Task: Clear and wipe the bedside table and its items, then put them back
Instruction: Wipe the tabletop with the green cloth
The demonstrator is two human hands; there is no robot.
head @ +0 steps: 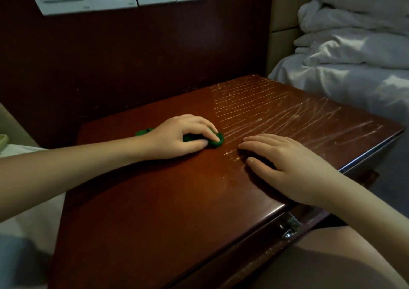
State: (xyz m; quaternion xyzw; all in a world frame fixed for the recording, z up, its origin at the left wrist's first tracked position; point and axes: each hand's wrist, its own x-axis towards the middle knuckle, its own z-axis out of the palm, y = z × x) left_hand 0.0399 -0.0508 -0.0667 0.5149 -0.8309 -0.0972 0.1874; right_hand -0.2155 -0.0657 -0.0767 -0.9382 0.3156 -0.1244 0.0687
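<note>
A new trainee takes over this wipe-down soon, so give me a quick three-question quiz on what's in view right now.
1. True or false: the left hand holds the green cloth against the bedside table.
2. Where on the tabletop are the pale streaks? A) near left corner B) far right part C) nowhere
3. Fill in: the right hand rests on the table, fingers relaxed, holding ____.

Key: 1 true; 2 B; 3 nothing.
</note>
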